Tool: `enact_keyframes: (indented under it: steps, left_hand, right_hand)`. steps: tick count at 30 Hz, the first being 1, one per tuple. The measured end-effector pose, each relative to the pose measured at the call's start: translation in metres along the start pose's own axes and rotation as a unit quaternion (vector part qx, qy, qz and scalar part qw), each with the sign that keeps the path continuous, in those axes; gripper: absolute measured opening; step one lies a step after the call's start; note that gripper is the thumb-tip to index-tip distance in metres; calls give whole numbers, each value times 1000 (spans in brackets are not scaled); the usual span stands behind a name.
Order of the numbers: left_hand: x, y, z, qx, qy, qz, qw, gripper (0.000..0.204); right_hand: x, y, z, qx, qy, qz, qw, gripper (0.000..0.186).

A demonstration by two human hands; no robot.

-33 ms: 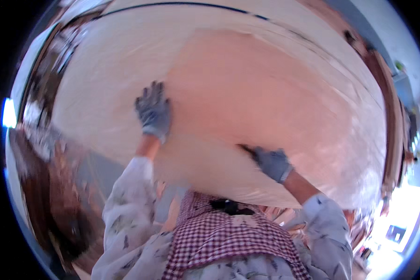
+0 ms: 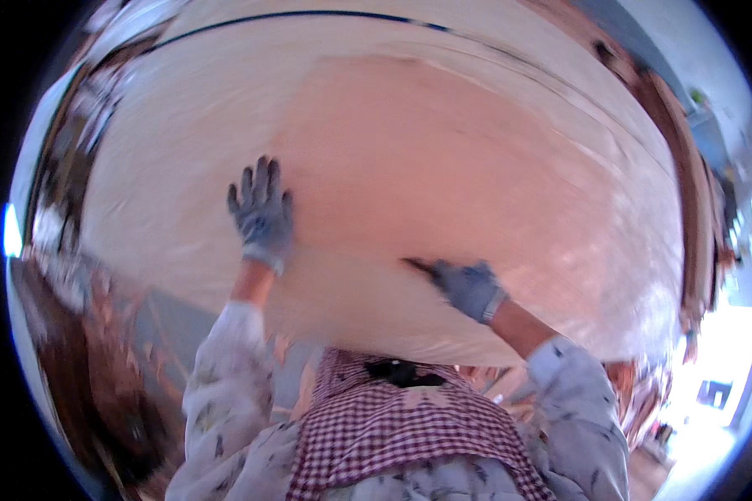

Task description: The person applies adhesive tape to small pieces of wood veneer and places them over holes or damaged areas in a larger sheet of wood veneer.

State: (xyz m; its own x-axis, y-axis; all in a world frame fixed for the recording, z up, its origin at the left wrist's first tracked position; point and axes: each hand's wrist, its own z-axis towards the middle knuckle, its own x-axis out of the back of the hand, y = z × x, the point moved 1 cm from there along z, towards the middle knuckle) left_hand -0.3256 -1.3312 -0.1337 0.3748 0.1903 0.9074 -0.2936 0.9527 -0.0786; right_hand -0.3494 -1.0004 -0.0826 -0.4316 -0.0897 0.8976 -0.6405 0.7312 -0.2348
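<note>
A broad pale sheet with a large pinkish-tan area covers the work surface before me. It looks like leather, though blur hides its grain. My left hand, in a grey glove, lies flat with fingers spread at the left edge of the pinkish area. To the right and nearer to me, my gloved right hand is closed around a dark narrow tool. The tool's tip points left, low over the sheet or touching it; its exact kind cannot be made out.
A dark strip curves along the sheet's far side. Brown hanging or piled material stands at the left, with scraps around it. More brown sheets hang along the right edge. A bright opening shows at the right.
The whole view has shifted slightly, so both hands appear a little farther left. The left hand's fingers look more spread. The right hand keeps the tool.
</note>
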Motion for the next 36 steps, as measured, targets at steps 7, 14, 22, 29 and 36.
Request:
enact_keyframes:
  steps: [7, 14, 22, 29, 36]
  left_hand:
    - [36, 131, -50, -155, -144, -144, 967, 54]
    - [29, 138, -52, -174, -154, -70, 970, 52]
    - [71, 293, -68, -282, -150, -182, 930, 50]
    - [79, 350, -83, -284, -197, -224, 911, 51]
    - [77, 361, -80, -297, -202, -211, 909, 51]
  right_hand:
    - [-6, 10, 1, -1, -96, 22, 995, 24]
    - [-5, 149, -124, -95, -115, 5, 989, 19]
    - [-21, 181, -160, -98, -79, 24, 992, 19]
    - [-29, 277, -207, -21, -58, -92, 994, 18]
    - [10, 437, -232, 4, -117, -334, 935, 11]
